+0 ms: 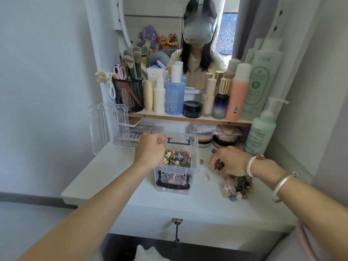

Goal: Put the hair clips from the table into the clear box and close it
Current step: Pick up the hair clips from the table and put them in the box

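The clear box (194, 147) with black latches stands open in the middle of the white table, holding several small coloured hair clips (177, 157). My left hand (149, 149) grips the box's left rim near its far corner. My right hand (231, 161) is right of the box, fingers curled round a few dark clips just above the table. A pile of loose clips (238, 187) lies below that hand, and a single cream clip (210, 178) sits nearer the box. The clear lid (107, 125) leans upright at the back left.
A shelf (188, 118) behind the box carries bottles, jars and a black mesh brush holder (129, 95). A green pump bottle (260, 132) stands at the right rear of the table. Compacts and trays fill the space under the shelf. A key hangs from the drawer (177, 230) in front.
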A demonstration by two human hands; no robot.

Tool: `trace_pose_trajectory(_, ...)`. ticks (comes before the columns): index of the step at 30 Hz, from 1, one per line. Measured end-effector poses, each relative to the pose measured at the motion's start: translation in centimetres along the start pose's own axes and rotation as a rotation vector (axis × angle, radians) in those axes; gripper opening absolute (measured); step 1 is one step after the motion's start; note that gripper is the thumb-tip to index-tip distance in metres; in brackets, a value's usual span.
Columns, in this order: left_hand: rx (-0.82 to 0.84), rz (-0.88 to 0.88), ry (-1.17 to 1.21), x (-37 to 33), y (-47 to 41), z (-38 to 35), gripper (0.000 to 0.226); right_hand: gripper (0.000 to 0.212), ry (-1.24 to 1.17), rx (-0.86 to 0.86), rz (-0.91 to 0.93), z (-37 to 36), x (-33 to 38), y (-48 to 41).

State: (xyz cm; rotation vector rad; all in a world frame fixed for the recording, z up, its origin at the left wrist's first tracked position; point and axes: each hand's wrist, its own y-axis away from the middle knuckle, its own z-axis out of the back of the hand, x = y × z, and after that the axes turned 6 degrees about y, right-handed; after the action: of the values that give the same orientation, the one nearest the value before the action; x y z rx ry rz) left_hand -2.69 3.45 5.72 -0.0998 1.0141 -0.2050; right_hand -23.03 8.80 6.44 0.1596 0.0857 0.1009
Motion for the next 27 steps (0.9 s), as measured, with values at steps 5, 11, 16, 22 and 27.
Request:
trace_pose_trajectory(5, 0.004, 0.007, 0.001, -0.1, 0.1, 0.0, 0.03, 0.027, -0.16, -0.199, 0.02, 4.4, 0.1, 0.7)
trace_pose_trajectory(11, 0.005, -0.007, -0.006, -0.2, 0.0, -0.1, 0.03, 0.028, -0.306, -0.351, 0.202, 7.4, 5.2, 0.4)
trace_pose_trajectory(16, 0.002, -0.011, -0.018, -0.2, 0.1, 0.0, 0.029, 0.028, -0.222, -0.153, 0.243, 6.2, 6.7, -0.3)
trace_pose_trajectory(22, -0.016, 0.01, -0.001, -0.1, -0.2, -0.2, 0.03, 0.026, -0.31, -0.161, -0.045, 4.0, 0.9, -1.1)
trace_pose_trajectory(27, -0.017, 0.016, -0.014, -0.3, -0.4, -0.2, 0.03, 0.05, -0.178, 0.111, -0.037, -0.7, 0.7, -3.4)
